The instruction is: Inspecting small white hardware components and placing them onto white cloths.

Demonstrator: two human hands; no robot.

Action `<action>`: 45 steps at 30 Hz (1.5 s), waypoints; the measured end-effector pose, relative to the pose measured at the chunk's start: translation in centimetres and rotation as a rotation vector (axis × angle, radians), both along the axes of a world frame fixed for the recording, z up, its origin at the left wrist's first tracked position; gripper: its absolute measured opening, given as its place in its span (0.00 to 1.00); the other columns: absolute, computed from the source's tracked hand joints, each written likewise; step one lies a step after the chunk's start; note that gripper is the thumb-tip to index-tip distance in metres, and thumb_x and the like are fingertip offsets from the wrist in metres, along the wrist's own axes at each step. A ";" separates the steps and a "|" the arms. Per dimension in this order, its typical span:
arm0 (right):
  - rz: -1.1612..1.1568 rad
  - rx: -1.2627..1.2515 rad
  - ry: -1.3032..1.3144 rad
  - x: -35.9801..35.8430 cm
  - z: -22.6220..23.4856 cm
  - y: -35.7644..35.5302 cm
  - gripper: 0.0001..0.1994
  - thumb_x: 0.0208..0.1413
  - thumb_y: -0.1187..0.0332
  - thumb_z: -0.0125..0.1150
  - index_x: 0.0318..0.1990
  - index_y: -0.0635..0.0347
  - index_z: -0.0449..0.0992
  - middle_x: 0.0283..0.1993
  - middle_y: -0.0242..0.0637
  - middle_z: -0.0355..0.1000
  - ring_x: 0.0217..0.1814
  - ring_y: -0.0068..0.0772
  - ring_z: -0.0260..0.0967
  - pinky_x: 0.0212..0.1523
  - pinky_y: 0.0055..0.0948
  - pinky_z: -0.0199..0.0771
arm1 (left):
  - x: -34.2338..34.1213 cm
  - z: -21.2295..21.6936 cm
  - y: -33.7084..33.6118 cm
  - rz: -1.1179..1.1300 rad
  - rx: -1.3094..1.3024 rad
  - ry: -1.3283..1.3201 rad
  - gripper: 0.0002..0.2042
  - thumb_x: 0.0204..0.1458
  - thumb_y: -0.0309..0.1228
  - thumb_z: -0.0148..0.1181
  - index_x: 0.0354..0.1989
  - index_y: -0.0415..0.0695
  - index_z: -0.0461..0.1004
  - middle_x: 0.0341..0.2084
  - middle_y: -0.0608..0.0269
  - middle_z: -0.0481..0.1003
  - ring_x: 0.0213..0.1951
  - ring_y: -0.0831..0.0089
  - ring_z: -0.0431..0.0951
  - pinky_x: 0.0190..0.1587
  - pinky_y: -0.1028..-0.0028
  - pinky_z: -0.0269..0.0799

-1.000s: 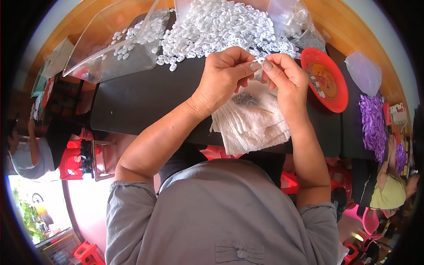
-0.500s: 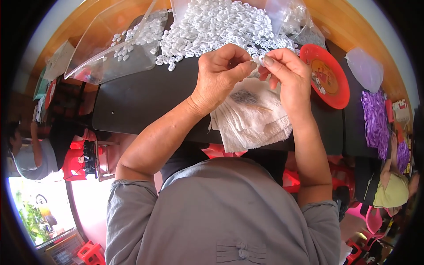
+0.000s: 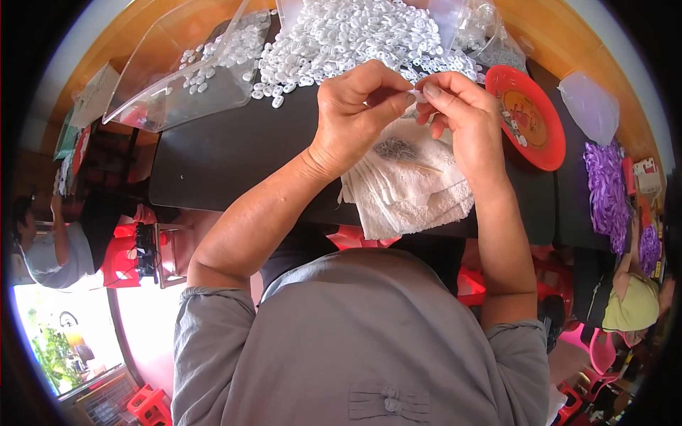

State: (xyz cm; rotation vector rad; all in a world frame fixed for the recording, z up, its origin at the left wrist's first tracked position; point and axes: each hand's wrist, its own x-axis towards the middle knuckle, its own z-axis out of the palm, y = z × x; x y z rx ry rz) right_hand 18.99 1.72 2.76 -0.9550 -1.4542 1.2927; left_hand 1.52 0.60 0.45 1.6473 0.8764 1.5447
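My left hand (image 3: 355,106) and my right hand (image 3: 465,117) meet above a folded cream cloth (image 3: 387,206). Between the right thumb and fingers sits a small white oval plastic piece (image 3: 422,96). The left thumb and forefinger pinch right beside it; whatever they hold is too small to name. On the cloth lies a little heap of thin dark grey bits (image 3: 396,149). Just beyond my hands spreads a large pile of white oval plastic pieces (image 3: 348,39) with holes in them.
A clear plastic bin (image 3: 135,99) lies tipped at the left with more ovals. At the right stands a red plate (image 3: 550,145) holding a few pieces, near a plastic bag (image 3: 590,106) and purple strips (image 3: 604,199). The black table (image 3: 234,156) carries everything. Other people sit at both sides.
The left hand's knuckles have risen slightly and its fingertips have come up against the white piece in my right hand. The view has shifted a little.
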 end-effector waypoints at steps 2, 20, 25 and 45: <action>0.020 -0.027 -0.002 -0.1 0.4 -0.1 0.08 0.59 0.70 0.55 0.39 0.65 0.75 0.31 0.30 0.73 0.30 0.18 0.69 0.27 0.16 0.62 | 0.0 0.1 0.0 -0.017 0.038 0.013 0.05 0.48 0.16 0.63 0.32 0.38 0.77 0.28 0.70 0.75 0.32 0.85 0.73 0.35 0.83 0.69; -0.164 0.467 -0.254 -0.5 -1.2 0.0 0.05 0.57 0.72 0.59 0.36 0.65 0.74 0.28 0.28 0.71 0.28 0.16 0.64 0.29 0.18 0.64 | -0.7 1.0 1.1 -0.332 -0.658 -0.302 0.08 0.57 0.28 0.57 0.34 0.34 0.73 0.22 0.59 0.74 0.20 0.75 0.73 0.18 0.79 0.64; -0.190 0.470 -0.193 -0.8 -1.2 0.1 0.03 0.56 0.75 0.59 0.34 0.67 0.72 0.25 0.29 0.70 0.26 0.17 0.62 0.28 0.20 0.64 | -0.7 0.8 1.1 -0.323 -0.623 -0.324 0.07 0.58 0.28 0.56 0.33 0.35 0.73 0.22 0.60 0.73 0.19 0.75 0.73 0.17 0.79 0.62; -0.184 0.224 0.020 -0.9 -1.0 0.2 0.06 0.55 0.77 0.59 0.40 0.66 0.76 0.34 0.32 0.74 0.34 0.20 0.70 0.33 0.18 0.65 | 0.1 0.0 0.8 -0.166 -0.559 -0.325 0.08 0.56 0.29 0.59 0.33 0.35 0.72 0.22 0.62 0.72 0.20 0.77 0.71 0.18 0.79 0.63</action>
